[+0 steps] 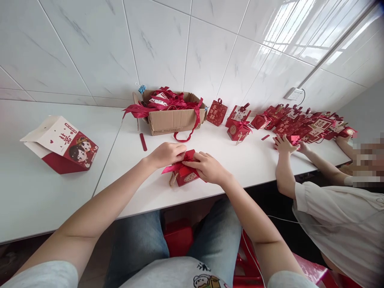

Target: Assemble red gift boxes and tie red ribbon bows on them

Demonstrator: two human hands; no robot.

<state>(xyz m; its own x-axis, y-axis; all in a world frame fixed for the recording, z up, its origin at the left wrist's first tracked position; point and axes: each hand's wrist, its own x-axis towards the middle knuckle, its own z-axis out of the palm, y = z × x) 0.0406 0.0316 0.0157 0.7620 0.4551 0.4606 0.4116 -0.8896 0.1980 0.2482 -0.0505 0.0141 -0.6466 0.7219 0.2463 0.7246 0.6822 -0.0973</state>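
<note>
I see L hand (168, 154) half-curled, R hand (208, 166) part-open, both at ribbon (169, 169) on red box (188, 179); can't tell if either grips. Box on table (144, 196) btwn hands, nr open carton (174, 123). Carton heaped w/ red ribbons (172, 101), some over rim.

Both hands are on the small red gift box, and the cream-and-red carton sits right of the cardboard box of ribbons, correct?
No: the head view shows the cream-and-red carton left of the cardboard box of ribbons. The left hand and right hand are indeed on the small red gift box.
</note>
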